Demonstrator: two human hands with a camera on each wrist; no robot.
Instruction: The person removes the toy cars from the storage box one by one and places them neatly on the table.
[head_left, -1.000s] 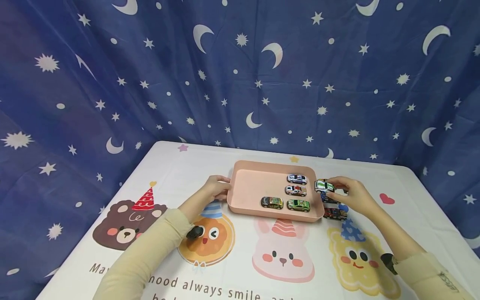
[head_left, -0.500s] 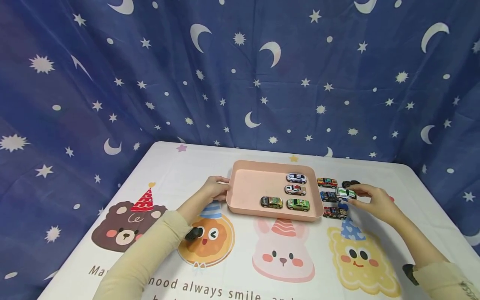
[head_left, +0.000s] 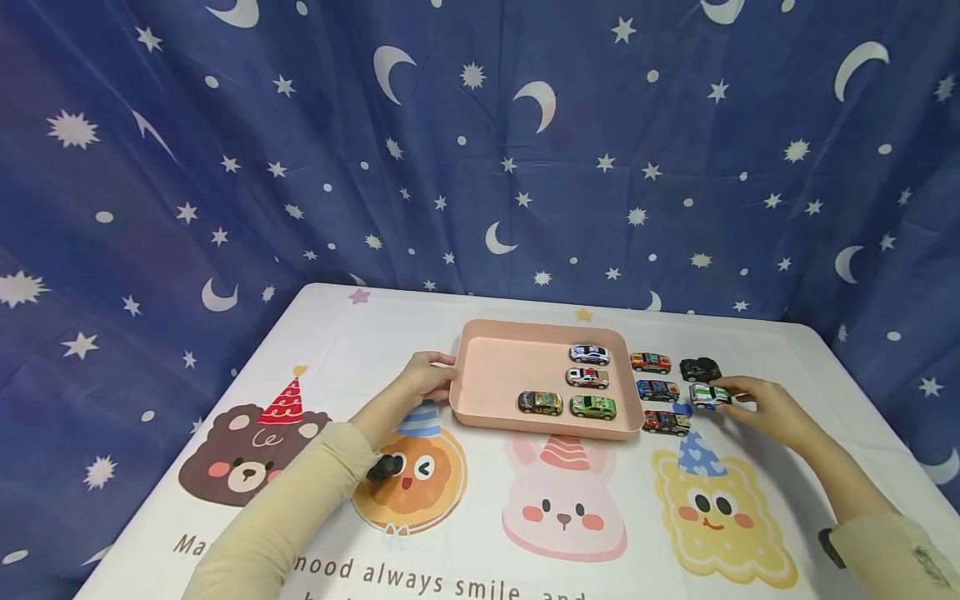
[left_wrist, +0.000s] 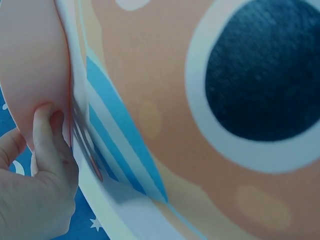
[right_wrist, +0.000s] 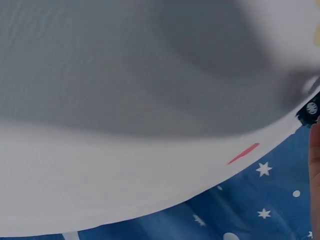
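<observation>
My left hand [head_left: 427, 379] holds the left end of a shallow pink tray [head_left: 498, 371]. In the left wrist view, the fingers and thumb of the left hand [left_wrist: 47, 170] pinch the tray wall [left_wrist: 32, 55]. Between fingertips and thumb, my right hand [head_left: 768, 408] grips a white toy car [head_left: 705, 397] with green stripes, right of the tray. Just behind it stands a black toy car [head_left: 699, 370]. Only a strip of the right hand [right_wrist: 315, 170] shows in the right wrist view, beside a dark wheeled part [right_wrist: 311, 108].
A red-and-yellow car [head_left: 651, 362], a blue car [head_left: 657, 390] and a red-and-black car [head_left: 666, 422] form a column beside the tray. Inside the tray are several cars, including a green one [head_left: 592, 407]. A starry blue curtain [head_left: 450, 167] hangs behind the table.
My right hand has carried the white-and-green car rightward from the tray's right edge to a spot in front of the black car. The left hand still holds the tray.
</observation>
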